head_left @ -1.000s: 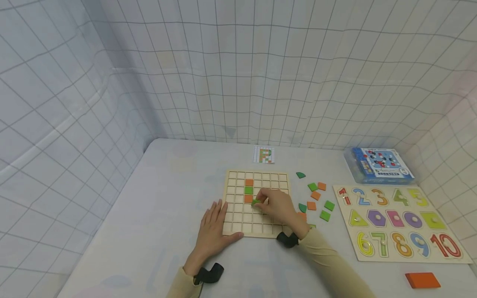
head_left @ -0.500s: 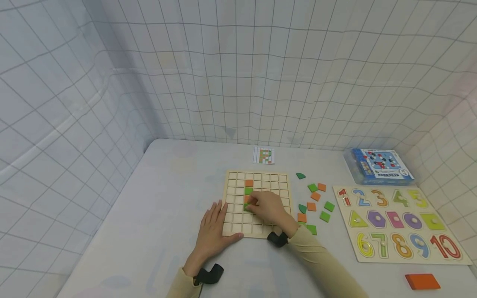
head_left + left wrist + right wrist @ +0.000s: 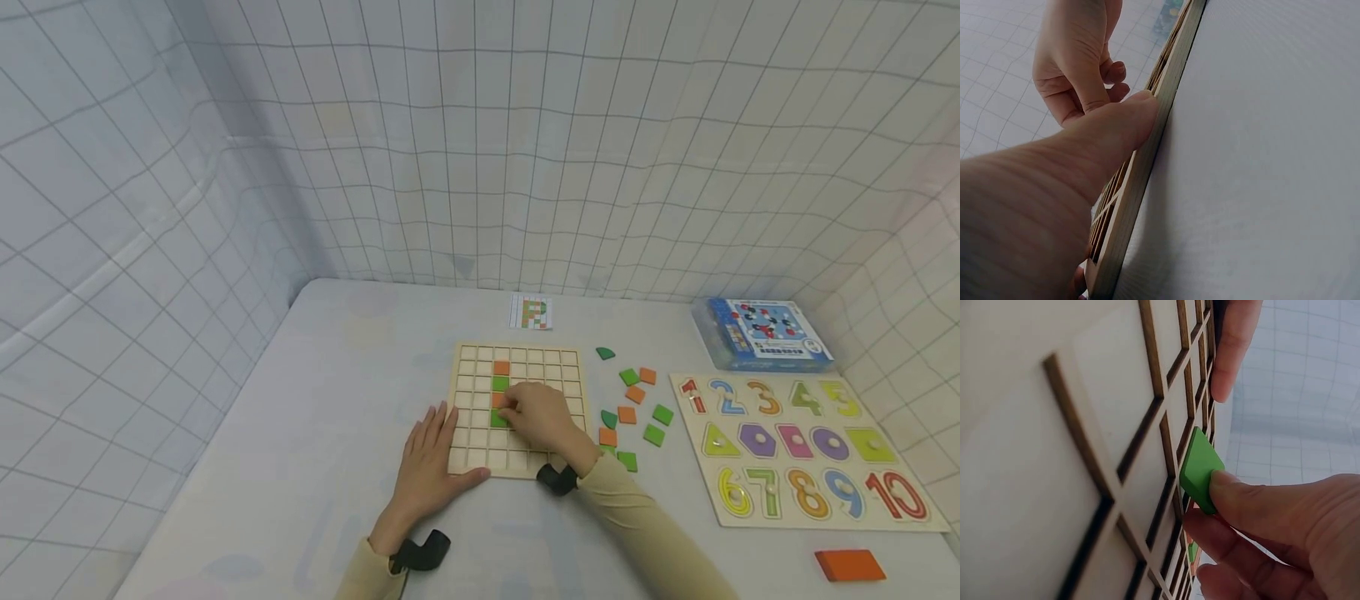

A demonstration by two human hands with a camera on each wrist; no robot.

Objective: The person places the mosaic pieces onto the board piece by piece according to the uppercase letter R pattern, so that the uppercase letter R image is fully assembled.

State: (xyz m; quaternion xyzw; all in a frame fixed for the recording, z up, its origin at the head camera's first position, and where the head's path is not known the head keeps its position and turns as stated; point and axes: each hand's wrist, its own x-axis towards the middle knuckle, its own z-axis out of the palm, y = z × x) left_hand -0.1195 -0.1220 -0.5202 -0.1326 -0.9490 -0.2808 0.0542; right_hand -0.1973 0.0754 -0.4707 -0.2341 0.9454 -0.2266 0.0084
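A square green tile (image 3: 1200,465) is pinched between the thumb and fingers of my right hand (image 3: 543,415). In the right wrist view it stands tilted, its edge right at the dividers of the wooden grid board (image 3: 480,458). In the head view it overlaps the cell just below a column made of an orange tile (image 3: 501,367), a green tile (image 3: 500,383) and a lower orange tile (image 3: 498,400), partly hidden by my fingers. My left hand (image 3: 427,471) lies with straight fingers along the board's left side, its thumb on the front edge.
Several loose orange, green and quarter-round tiles (image 3: 627,415) lie right of the board. A pattern card (image 3: 532,312) is behind it. Farther right are a number puzzle board (image 3: 806,450), a blue box (image 3: 765,333) and an orange block (image 3: 851,566).
My right hand has moved left and slightly toward me, bringing the green tile to the cell under the lower orange tile. During the last half second it barely shifts. My left hand stays put.
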